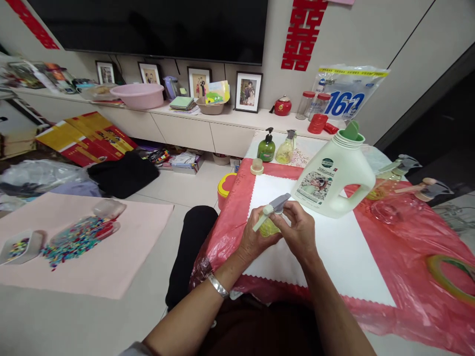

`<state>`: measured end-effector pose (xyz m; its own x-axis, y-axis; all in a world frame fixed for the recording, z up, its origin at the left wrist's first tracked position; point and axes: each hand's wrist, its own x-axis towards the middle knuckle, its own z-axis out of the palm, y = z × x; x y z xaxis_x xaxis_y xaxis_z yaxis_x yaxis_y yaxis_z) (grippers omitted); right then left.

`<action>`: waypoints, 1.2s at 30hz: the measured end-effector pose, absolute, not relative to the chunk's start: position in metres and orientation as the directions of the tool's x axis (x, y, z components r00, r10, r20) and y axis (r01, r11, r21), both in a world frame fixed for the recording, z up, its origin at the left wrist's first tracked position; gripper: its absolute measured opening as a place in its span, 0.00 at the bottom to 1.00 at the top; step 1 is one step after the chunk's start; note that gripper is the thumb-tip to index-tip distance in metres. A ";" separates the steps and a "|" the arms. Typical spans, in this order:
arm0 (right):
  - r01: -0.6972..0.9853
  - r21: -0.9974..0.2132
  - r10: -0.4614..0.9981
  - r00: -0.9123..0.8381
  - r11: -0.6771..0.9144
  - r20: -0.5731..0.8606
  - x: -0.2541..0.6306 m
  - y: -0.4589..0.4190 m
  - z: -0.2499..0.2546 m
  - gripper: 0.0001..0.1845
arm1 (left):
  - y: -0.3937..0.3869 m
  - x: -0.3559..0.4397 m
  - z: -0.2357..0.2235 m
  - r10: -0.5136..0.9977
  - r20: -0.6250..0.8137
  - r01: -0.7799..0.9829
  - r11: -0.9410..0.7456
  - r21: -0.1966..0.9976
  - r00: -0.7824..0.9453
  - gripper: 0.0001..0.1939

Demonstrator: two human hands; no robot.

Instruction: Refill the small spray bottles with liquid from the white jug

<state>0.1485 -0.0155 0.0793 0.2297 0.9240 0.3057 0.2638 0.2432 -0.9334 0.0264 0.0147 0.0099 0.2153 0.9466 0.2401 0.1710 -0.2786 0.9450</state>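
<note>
Both of my hands meet over the white mat (pixel 345 257) on the red plastic-covered table (pixel 401 247). My left hand (pixel 256 240) is wrapped round a small spray bottle (pixel 269 226) of yellow-green liquid. My right hand (pixel 299 230) is closed on the top of that bottle, at its grey and white trigger head (pixel 274 205). A large white detergent jug (pixel 334 175) with a green cap stands tilted just behind my hands. A silver bracelet (pixel 218 285) sits on my left wrist.
A green pump bottle (pixel 266 147), a yellow spray bottle (pixel 285 148) and a small cap (pixel 257 167) stand at the table's far end. More clear spray bottles (pixel 401 185) lie at right. A tape roll (pixel 451 277) lies near right. Colourful beads (pixel 74 240) cover a pink sheet on the floor.
</note>
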 end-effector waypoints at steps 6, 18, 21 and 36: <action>0.219 -0.947 0.895 0.333 0.233 0.297 0.136 -0.014 0.075 0.18 | 0.017 0.020 0.029 0.898 0.280 0.178 -0.354 0.918 0.341 0.25; 0.298 -0.914 0.864 0.342 0.274 0.370 0.131 -0.011 0.067 0.13 | 0.006 0.002 0.057 0.869 0.222 0.192 -0.333 0.923 0.442 0.27; 0.309 -0.908 0.863 0.332 0.283 0.382 0.131 -0.011 0.063 0.13 | -0.008 0.000 0.050 0.910 0.236 0.195 -0.314 0.929 0.341 0.34; 0.310 -0.899 0.835 0.363 0.310 0.414 0.125 -0.015 0.055 0.11 | -0.018 0.030 0.058 0.978 0.184 -0.371 -0.135 0.919 0.097 0.24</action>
